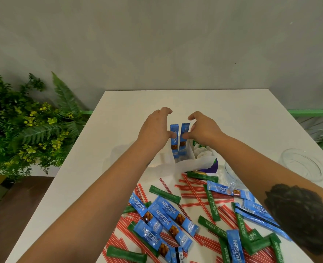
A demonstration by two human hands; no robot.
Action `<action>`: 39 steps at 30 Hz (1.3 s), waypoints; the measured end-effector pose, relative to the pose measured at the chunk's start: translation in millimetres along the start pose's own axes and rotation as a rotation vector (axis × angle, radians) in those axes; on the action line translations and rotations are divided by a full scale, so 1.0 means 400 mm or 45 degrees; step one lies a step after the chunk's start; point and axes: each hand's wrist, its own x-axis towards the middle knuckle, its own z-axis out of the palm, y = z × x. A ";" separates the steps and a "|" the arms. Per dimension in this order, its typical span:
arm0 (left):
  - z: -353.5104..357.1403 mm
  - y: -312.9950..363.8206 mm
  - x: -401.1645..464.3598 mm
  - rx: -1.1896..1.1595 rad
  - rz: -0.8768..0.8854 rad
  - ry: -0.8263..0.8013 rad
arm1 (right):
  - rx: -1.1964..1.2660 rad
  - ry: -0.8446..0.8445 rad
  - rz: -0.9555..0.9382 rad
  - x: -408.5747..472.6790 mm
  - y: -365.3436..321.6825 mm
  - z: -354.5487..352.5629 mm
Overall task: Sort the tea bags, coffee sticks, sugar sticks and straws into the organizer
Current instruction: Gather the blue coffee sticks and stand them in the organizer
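The person stands at the white table (119,103) and works on the coffee part of the sorting; both arms reach forward to the clear organizer (190,151) in the middle of the table. Two blue coffee sticks (178,138) stand upright, side by side, in its left compartment; the left hand (155,128) touches the left stick with the thumb, and the right hand (204,130) touches the right stick the same way. The other fingers of both hands are arched above the tops of the sticks and hold nothing; so each grip is loose and rather wide, more a steadying touch than a real hold.

In the next compartment to the right I see white tea bags (202,152), and behind them something green which I cannot identify.

Most of the work remains, in my judgement; near the person lies a mixed heap of more blue coffee sticks (165,215), green sugar sticks (165,193) and red-striped straws (198,198), many crossing each other. A glass jar (302,164) lies on its side at the right.

The next move probably calls for letting the two sticks lean steady, then drawing the hands back to the heap; there one must pick a blue stick without dragging the straws under it.
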 end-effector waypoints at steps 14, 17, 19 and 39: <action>-0.074 -0.037 -0.210 -0.083 0.013 0.170 | 0.084 0.227 -0.177 -0.214 -0.033 -0.058; -0.067 -0.053 -0.261 -0.062 -0.008 0.043 | 0.092 0.143 -0.189 -0.273 -0.032 -0.030; -0.057 -0.059 -0.293 -0.018 -0.038 -0.079 | 0.089 0.049 -0.176 -0.305 -0.026 -0.006; 0.059 -0.105 -0.398 0.268 -0.302 -0.367 | -0.389 -0.364 0.009 -0.394 -0.001 0.195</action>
